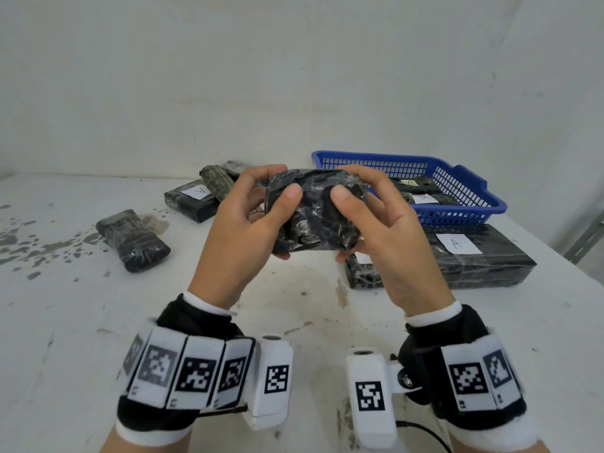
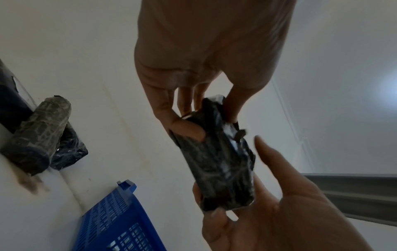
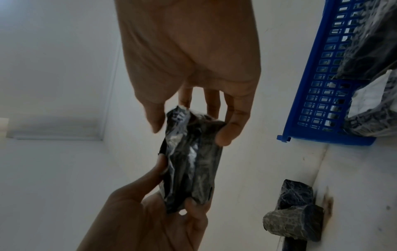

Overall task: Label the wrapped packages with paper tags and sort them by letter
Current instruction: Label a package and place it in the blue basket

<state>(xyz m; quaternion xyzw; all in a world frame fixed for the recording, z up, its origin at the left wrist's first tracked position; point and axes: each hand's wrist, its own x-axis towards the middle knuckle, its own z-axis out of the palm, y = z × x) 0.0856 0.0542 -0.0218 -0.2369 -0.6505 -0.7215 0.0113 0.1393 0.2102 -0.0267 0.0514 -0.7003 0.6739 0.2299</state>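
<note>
A dark package wrapped in crinkled plastic [image 1: 315, 214] is held up above the middle of the table, with no paper tag showing on the face toward me. My left hand [image 1: 284, 191] grips its left end, thumb on the front and fingers curled behind. My right hand [image 1: 343, 191] grips the right end the same way. In the left wrist view the package [image 2: 223, 161] hangs between the left hand [image 2: 204, 118] and the right hand's fingers [image 2: 217, 215]. The right wrist view shows the package [image 3: 191, 161] pinched by the right hand [image 3: 189, 125].
A blue basket [image 1: 457, 178] at the back right holds tagged packages [image 1: 421, 191]. A large flat package tagged A [image 1: 474, 259] lies in front of it. Back left are a package tagged A [image 1: 192, 199] and a wrapped roll [image 1: 217, 181]. An untagged package [image 1: 132, 240] lies left.
</note>
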